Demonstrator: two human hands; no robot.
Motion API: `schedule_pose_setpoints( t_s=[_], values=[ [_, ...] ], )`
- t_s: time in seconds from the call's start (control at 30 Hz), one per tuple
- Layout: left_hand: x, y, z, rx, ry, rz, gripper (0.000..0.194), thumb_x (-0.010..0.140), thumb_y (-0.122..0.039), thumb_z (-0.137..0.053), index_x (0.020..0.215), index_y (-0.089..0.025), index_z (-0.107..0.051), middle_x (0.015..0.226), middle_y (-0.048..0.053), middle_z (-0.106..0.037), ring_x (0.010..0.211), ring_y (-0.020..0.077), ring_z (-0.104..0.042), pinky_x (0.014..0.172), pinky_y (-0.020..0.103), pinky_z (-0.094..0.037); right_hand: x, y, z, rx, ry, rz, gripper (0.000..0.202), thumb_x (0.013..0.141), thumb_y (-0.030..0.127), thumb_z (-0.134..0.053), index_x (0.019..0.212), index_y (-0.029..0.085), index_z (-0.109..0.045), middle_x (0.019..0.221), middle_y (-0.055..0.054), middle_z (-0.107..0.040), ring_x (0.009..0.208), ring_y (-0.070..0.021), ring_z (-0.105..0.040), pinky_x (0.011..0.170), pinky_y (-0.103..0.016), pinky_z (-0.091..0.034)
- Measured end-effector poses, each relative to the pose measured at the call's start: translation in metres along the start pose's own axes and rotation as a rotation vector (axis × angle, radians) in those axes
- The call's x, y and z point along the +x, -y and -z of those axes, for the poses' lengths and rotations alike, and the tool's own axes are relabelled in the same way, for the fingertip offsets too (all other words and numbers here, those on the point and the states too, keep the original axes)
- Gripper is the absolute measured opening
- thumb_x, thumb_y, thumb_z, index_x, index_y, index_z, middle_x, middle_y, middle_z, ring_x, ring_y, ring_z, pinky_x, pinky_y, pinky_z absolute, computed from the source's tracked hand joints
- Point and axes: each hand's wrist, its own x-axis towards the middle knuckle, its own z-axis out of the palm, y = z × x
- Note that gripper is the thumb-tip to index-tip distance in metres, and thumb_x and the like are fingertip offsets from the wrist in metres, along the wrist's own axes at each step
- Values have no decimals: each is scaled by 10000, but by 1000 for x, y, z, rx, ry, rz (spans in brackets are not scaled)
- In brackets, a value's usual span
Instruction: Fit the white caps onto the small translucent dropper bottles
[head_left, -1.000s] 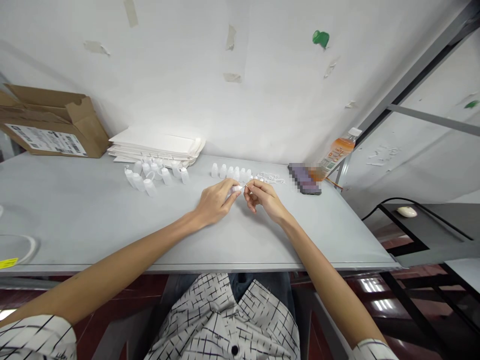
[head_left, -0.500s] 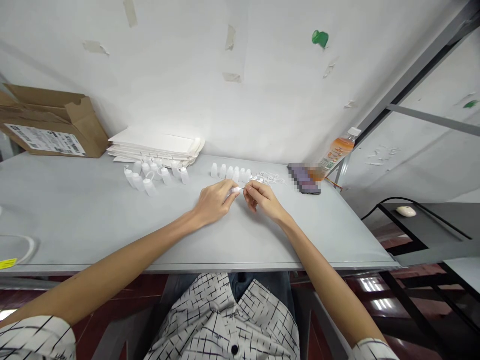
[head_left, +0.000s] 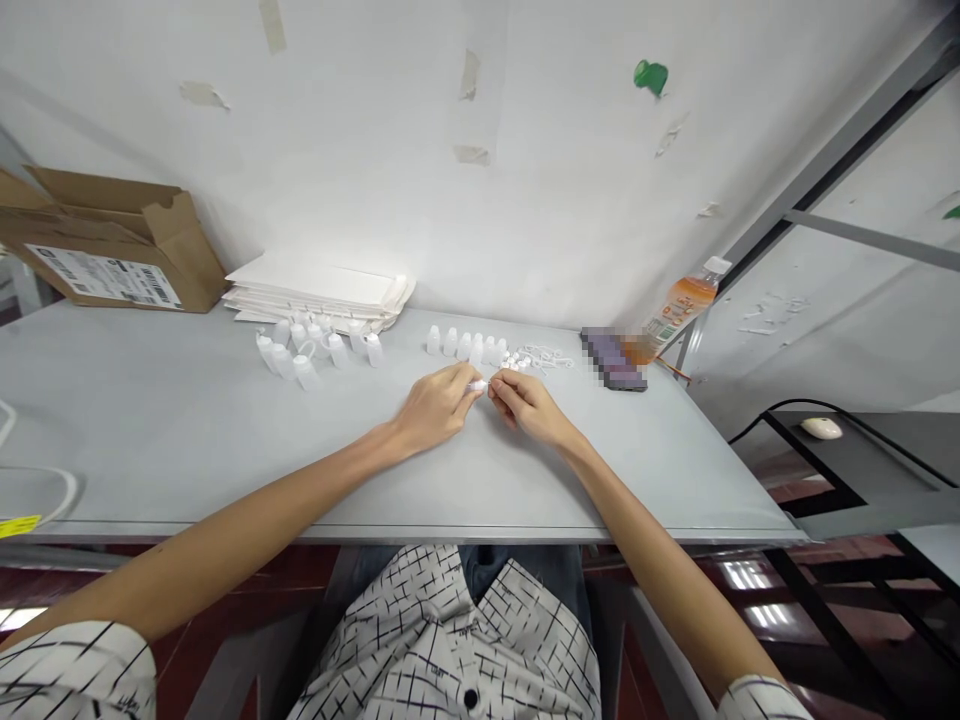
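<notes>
My left hand (head_left: pixel 435 408) is closed on a small white bottle (head_left: pixel 476 386), which lies sideways with its tip toward the right. My right hand (head_left: pixel 526 404) is pinched at that tip; what its fingertips hold is too small to make out. Behind the hands stands a row of several small white bottles (head_left: pixel 465 346). Small white caps (head_left: pixel 515 360) and a heap of thin white loops (head_left: pixel 546 358) lie just right of the row. Farther left, several capped bottles (head_left: pixel 306 372) stand in a group, some with loops on them.
An open cardboard box (head_left: pixel 112 255) is at the back left, beside a stack of white sheets (head_left: pixel 315 290). At the right are a phone (head_left: pixel 615 360) and an orange drink bottle (head_left: pixel 679 305) by the wall. A white cable (head_left: pixel 71 490) lies at the left edge.
The gap between my right fingertips and the bottle's tip looks smaller. The whole view has shifted slightly.
</notes>
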Motion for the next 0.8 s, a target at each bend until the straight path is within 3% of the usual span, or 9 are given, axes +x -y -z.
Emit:
schedule_pose_setpoints(
  t_s=[0.47,0.8],
  values=[
    [-1,3,-1,-22,20,-59,134,965,-244,-398,933,-182,-513,902,72,-678,813,214,-648,708,323,-476,-1,0,-3,39,56,-48,296,985,370,-427,745,201,-465,531,64,-402,413,-85,-383,447,-237,-338],
    [4,-3,2,-254,-46,56,195,952,-329,-476,1024,-180,-578,942,45,-674,801,162,-640,654,243,-493,3,20,10,296,-8,-134,280,932,399,-462,791,178,-559,612,14,-540,457,-107,-489,438,-245,-396]
  ],
)
